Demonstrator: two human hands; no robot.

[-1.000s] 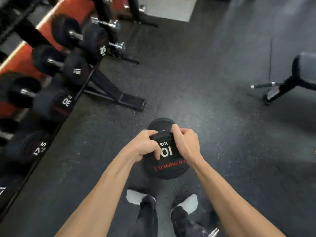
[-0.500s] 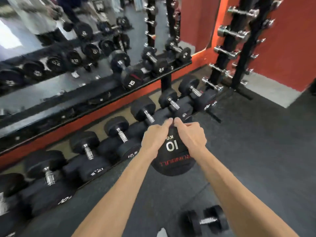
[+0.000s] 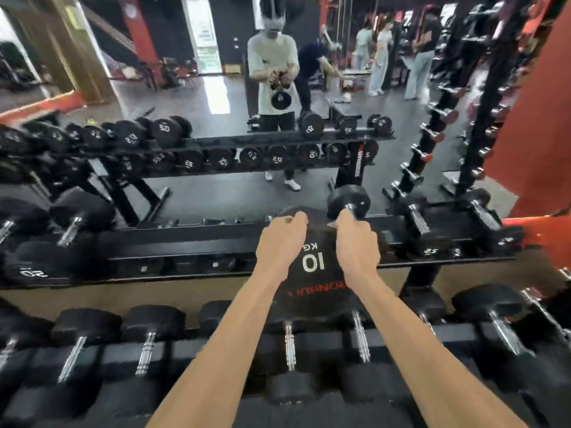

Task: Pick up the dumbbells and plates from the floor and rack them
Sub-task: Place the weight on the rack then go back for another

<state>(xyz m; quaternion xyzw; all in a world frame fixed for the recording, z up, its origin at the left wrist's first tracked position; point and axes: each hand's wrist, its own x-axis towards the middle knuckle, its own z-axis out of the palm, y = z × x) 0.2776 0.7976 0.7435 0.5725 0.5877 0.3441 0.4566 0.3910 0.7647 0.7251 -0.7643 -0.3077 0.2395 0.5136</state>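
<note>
- Dumbbell [image 3: 312, 273] marked 10 KG hangs end-down from both hands, over the front of the rack, its big round head facing the camera.
- Left hand [image 3: 279, 247] + right hand [image 3: 357, 247]: fingers curled tight, clamped on the handle above that head; the upper head pokes out just behind the knuckles. Exact finger wrap is hidden by the backs of the hands.
- Change: 1 s ago the weight was low over bare floor by the feet; half a sec ago it was at the rack's side w/ another dumbbell left on the floor; now the view faces the rack square-on and the load is lifted to upper-shelf height.
- Meaning: pickup + carry look done, placing is what's left. It's still vertical, so I'd guess it has to be tipped flat before it can sit in a slot.
- Lower shelf [image 3: 463, 332]: packed w/ dumbbells directly under the arms, no obvious gap there.
- Upper shelf [image 3: 185, 239]: open stretch right behind the hands, between a 20 on the left [image 3: 31, 267] and a pair further right [image 3: 429, 239]. Likely the landing spot.
- Risk: tight either side, fingers could get nipped against the rail or the neighbour's handle.
- Mirror [image 3: 216, 88] behind: shows the person holding the weight, other people in the room. Edges blurred by head motion.
</note>
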